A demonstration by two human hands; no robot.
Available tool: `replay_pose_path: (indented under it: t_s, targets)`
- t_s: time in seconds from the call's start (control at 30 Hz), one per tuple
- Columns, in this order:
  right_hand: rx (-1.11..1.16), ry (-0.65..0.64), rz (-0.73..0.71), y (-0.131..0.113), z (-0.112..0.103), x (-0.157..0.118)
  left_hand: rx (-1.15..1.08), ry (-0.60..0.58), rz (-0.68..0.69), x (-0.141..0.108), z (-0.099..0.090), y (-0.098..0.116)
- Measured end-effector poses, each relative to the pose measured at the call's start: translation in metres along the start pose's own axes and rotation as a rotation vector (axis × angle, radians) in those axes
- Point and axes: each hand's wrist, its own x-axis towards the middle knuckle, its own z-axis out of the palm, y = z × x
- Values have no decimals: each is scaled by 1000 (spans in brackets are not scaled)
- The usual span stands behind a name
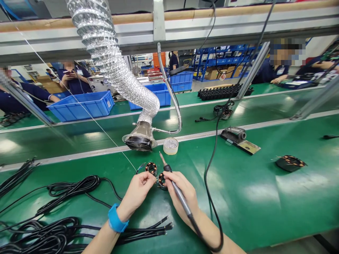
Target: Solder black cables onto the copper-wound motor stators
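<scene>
My right hand (182,192) is wrapped round a soldering iron (180,197), its tip pointing up and away from me. Two small round coil cores lie on the green mat: one (150,168) stands just beyond my left fingers, the other (162,180) is partly hidden by my right fingers. My left hand (140,188), with a blue band on its wrist, pinches something too small to make out beside the nearer core. A thin wire (106,131) slants down from the upper left towards my left hand.
A fume duct with a fan (140,141) hangs ahead, beside a small round tub (171,145). Black cables (66,190) fill the left. An iron stand (239,140) and another coil core (290,163) lie right. Beyond are blue bins (83,106) and several people.
</scene>
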Motion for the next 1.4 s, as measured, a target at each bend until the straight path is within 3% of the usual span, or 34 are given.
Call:
replay_pose_path:
  t_s: [0.37, 0.57, 0.77, 1.03, 1.4]
  targets:
    - [-13, -180, -45, 10, 18, 0, 25, -40, 43, -4, -3, -1]
    - [-83, -217, -76, 3, 15, 2, -6, -215, 57, -3, -7, -4]
    - [-115, -184, -87, 0, 12, -1, 16, -257, 61, -4, -9, -2]
    - [-109, -190, -85, -1, 8, -3, -9, -346, -113, -2, -12, -7]
    - [-3, -186, 5, 3, 8, -5, -167, -264, -167, -1, -11, 6]
